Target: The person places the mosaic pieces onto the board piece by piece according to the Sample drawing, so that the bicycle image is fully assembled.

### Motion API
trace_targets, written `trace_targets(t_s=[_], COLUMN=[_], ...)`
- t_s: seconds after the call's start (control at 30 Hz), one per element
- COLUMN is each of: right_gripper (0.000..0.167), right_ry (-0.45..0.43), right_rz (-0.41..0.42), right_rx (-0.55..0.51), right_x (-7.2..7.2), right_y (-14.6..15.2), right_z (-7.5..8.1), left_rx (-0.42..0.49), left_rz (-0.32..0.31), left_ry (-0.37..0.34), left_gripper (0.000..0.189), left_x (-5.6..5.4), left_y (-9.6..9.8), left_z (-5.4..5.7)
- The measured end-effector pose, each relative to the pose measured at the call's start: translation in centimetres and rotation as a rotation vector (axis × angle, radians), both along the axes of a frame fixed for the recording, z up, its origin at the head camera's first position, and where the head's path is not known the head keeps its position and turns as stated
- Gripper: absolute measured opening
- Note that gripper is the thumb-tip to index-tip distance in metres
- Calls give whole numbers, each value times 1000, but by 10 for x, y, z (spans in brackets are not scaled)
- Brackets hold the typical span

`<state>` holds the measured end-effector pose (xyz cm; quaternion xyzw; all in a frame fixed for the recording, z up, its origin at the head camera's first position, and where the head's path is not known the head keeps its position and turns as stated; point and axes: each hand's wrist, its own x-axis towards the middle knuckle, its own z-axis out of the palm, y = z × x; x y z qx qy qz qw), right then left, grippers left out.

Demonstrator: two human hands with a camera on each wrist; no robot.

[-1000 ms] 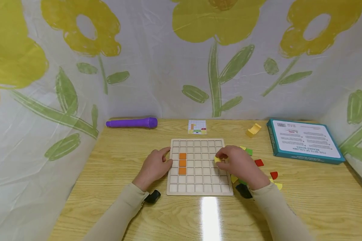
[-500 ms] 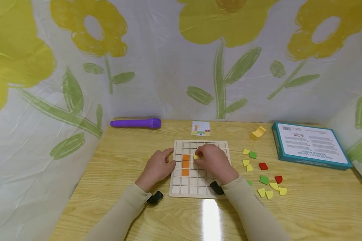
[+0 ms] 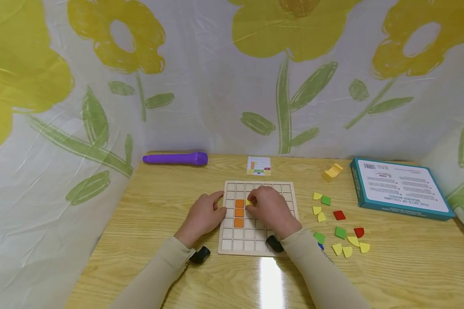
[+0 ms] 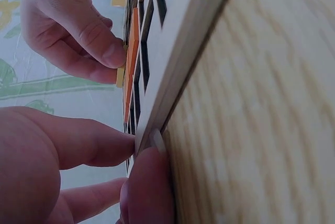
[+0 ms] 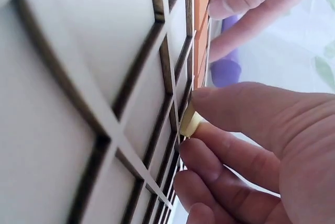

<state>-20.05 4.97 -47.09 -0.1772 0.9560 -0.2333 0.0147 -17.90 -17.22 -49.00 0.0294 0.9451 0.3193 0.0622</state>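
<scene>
Two hands are at a gridded wooden board [image 3: 237,245] on the tabletop [image 3: 178,189]; the clock directions run from the board's middle as seen from the head camera. The right hand [image 3: 272,208] is nearly closed, thumb and index finger pinching a small yellow piece [image 5: 189,122], the other fingers curled below. That piece sits tilted at about eleven o'clock, just beside the uppermost of three orange squares [image 3: 239,212], on its three o'clock side; whether it touches the board I cannot tell. The left hand [image 3: 203,214], at nine o'clock, is loosely spread and grasps nothing, its thumb and fingertips touching the board's edge.

A printed card [image 3: 259,166] lies at twelve, a purple microphone [image 3: 175,159] at ten, a yellow holder [image 3: 333,171] at two, and a teal box [image 3: 402,189] between two and three. Around three to four o'clock are scattered yellow quarter pieces [image 3: 337,249], green squares [image 3: 340,232], a red square [image 3: 339,215] and a red rounded piece [image 3: 358,232]. The right sleeve [image 3: 313,262] partly hides a blue piece [image 3: 320,246]; the right hand and a black wrist device [image 3: 274,243] cover several cells.
</scene>
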Motion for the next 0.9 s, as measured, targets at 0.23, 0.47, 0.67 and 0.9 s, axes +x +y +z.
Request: trace_targets(t_s=[0.23,0.47,0.67,0.9], right_gripper=[15,14,14,16], right_ry=[0,1,-3,-4], right_rz=[-13,-7,0,-3], right_rx=[3,-2,-5,0], right_x=[-1,1,2,1], right_y=[-1,-2,-1,-2], right_z=[-2,-2,-2,1], left_rx=[1,-12,-12,-4], left_rz=[-6,-15,-16,-20], left_ry=[15,22,22,13], left_gripper=[59,59,59,59], left_x=[1,0,3,1], left_y=[0,1,1,-1], left_z=[0,1,1,3])
